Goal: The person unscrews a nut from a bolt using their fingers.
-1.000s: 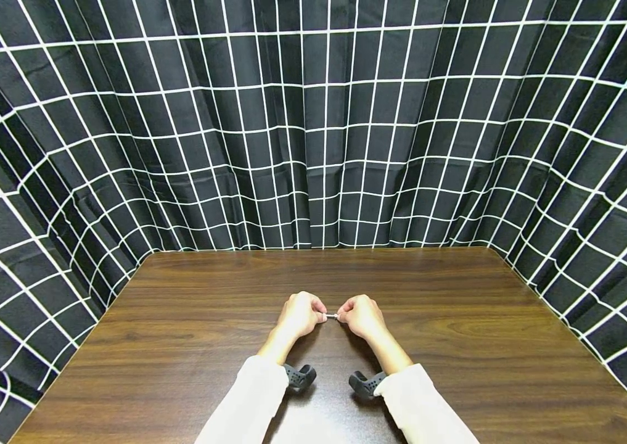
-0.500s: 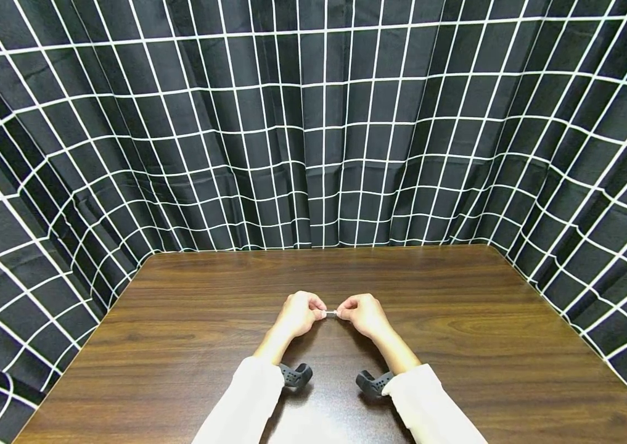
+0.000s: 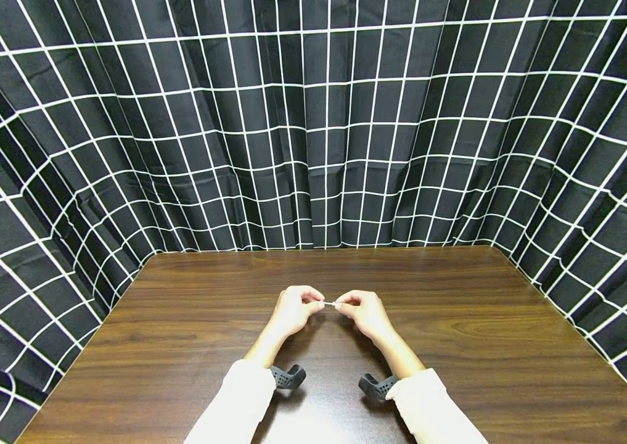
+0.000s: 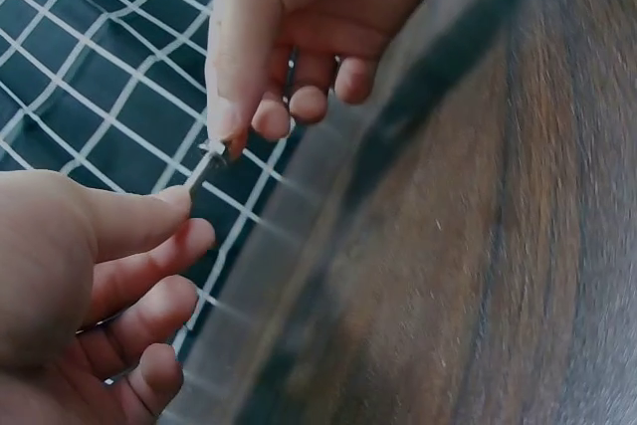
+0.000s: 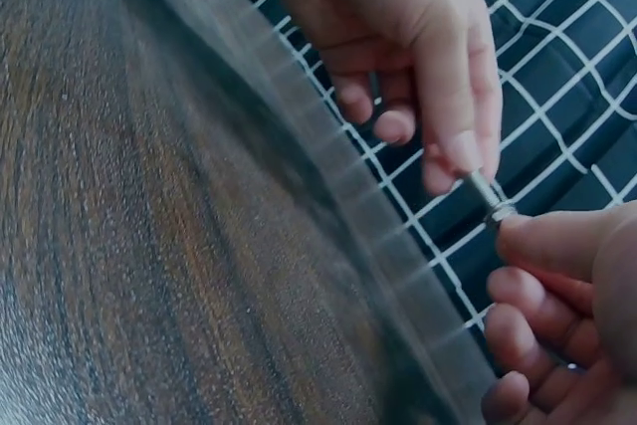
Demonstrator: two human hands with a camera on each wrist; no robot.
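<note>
Between my two hands is a small silver metal bolt [image 3: 328, 303], short and thin, with a wider nut-like collar [image 5: 500, 212] near its right end. My left hand [image 3: 291, 313] pinches one end between thumb and forefinger. At the other end, beside the collar, my right hand [image 3: 370, 316] pinches with thumb and forefinger. The left wrist view has the bolt's shaft [image 4: 203, 172] running from one set of fingertips to the other. Both ends are hidden by the fingers. The other fingers of each hand are loosely bent and hold nothing.
Below the hands spreads a brown wood-grain table [image 3: 208, 290], with a bright glare near its front. Dark curtains [image 3: 313, 123] with a white grid hang behind it and at both sides. Each wrist wears a dark grey strap mount [image 3: 289, 377].
Both hands have moved slightly forward, away from the body, carrying the bolt with them. The forearms stand a little wider apart. Each hand still pinches its end.
</note>
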